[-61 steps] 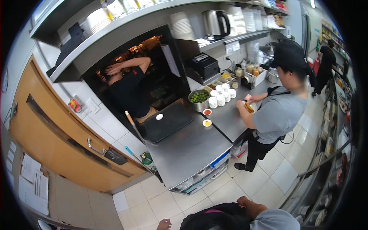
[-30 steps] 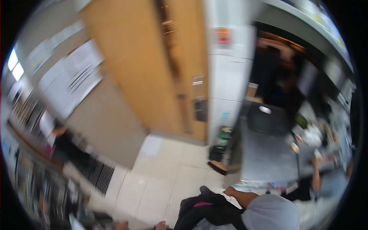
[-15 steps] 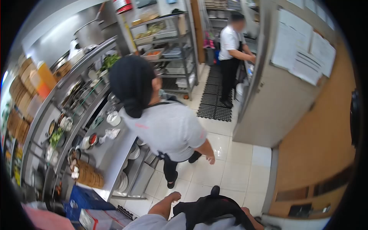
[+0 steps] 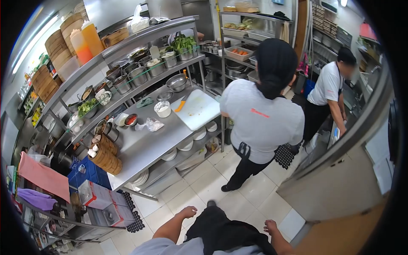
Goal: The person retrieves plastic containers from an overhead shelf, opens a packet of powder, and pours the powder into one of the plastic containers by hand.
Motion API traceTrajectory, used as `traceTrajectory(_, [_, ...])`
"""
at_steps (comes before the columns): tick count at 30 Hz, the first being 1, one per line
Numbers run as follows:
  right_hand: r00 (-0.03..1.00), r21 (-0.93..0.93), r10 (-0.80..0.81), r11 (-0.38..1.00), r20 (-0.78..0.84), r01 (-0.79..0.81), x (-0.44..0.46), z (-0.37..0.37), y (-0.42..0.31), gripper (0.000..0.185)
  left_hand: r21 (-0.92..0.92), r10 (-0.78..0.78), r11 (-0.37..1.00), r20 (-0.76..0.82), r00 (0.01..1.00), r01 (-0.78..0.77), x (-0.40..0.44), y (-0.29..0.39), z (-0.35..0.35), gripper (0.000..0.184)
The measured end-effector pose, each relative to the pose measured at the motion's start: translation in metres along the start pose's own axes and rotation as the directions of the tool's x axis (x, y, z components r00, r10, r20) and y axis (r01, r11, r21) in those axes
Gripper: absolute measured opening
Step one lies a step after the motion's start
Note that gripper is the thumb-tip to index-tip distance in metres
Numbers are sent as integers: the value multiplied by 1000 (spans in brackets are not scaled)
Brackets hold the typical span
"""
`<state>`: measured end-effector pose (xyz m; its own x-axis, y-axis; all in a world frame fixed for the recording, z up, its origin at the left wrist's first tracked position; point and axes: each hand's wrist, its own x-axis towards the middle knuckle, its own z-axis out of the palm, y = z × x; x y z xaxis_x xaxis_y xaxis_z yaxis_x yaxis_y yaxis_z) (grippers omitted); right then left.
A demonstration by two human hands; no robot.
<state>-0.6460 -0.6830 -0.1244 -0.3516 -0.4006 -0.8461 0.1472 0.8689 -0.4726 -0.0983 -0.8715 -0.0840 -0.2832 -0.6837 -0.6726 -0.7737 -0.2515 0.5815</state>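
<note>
Ahead lies the cutting board (image 4: pixel 199 111), well beyond the released left hand (image 4: pixel 187 211) and right hand (image 4: pixel 270 226).

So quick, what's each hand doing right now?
Left hand: loosely open, holding nothing.
Right hand: loosely open, fingers a bit bent, also empty.

We are holding both arms low and apart, our left hand (image 4: pixel 188 212) and right hand (image 4: pixel 270 227) curling loosely.
</note>
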Motion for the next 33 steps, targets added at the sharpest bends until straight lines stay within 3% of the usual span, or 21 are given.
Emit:
traceTrajectory(2, [1000, 41, -30, 999, 10, 30, 16, 12, -45, 24, -119, -160, 980, 15, 987, 161, 12, -4, -14, 35])
traceTrajectory(4, [999, 44, -41, 998, 16, 40, 26, 25, -78, 21, -139, -170, 977, -28, 985, 164, 34, 2, -33, 34])
traceTrajectory(6, [998, 52, -50, 997, 24, 49, 32, 35, -109, 17, -232, 37, 968, -235, 971, -93, 64, 13, -63, 32])
traceTrajectory(8, [988, -80, -147, 985, 48, 150, 38, 43, -127, 20, -294, 157, 904, -451, 879, -312, 103, 39, -101, 28])
traceTrajectory(9, [947, -324, -314, 890, 74, 320, 49, 41, -133, 19, -294, 180, 875, -539, 823, -384, 123, 63, -130, 26])
traceTrajectory(10, [878, -540, -457, 708, 139, 454, 71, 31, -119, 24, -217, 209, 888, -597, 775, -406, 143, 86, -161, 25])
traceTrajectory(12, [893, -484, -449, 777, 24, 404, 177, 18, -33, 29, -96, 251, 894, -703, 666, -438, 176, 146, -228, 22])
traceTrajectory(14, [969, -488, -246, 847, -11, 210, 115, 3, -83, 24, 45, 316, 882, -795, 517, -470, 210, 198, -302, 20])
traceTrajectory(15, [977, -476, -211, 862, -18, 177, 101, -2, -108, 22, 140, 369, 866, -826, 425, -480, 230, 217, -335, 19])
traceTrajectory(17, [980, -449, -196, 878, -20, 166, 91, -5, -158, 19, 282, 445, 856, -829, 340, -433, 279, 229, -397, 26])
traceTrajectory(21, [960, -401, -280, 877, 21, 265, 101, -6, -262, 21, 381, 410, 912, -865, 289, -155, 347, 246, -493, 26])
traceTrajectory(22, [941, -394, -335, 859, 54, 328, 108, -2, -289, 23, 374, 403, 915, -868, 291, -152, 361, 245, -509, 26])
traceTrajectory(24, [930, -302, -361, 881, 71, 365, 120, 8, -340, 27, 361, 328, 931, -889, 321, 48, 391, 234, -532, 28])
traceTrajectory(25, [976, -159, -219, 963, -5, 216, 117, 26, -380, 21, 348, 313, 936, -894, 322, 55, 396, 235, -542, 28])
traceTrajectory(26, [996, -2, -59, 998, -62, 59, 111, 41, -420, 18, 310, 230, 943, -869, 438, 121, 399, 238, -548, 31])
traceTrajectory(27, [987, -89, -158, 984, -17, 156, 128, 48, -442, 21, 281, 137, 941, -826, 546, 188, 399, 241, -549, 33])
traceTrajectory(30, [908, -292, -391, 860, 154, 419, 149, 81, -530, 28, 185, 26, 954, -835, 550, 236, 361, 278, -546, 41])
traceTrajectory(33, [803, -325, -513, 737, 302, 593, 175, 124, -623, 28, 190, -16, 935, -820, 572, 299, 315, 283, -535, 47])
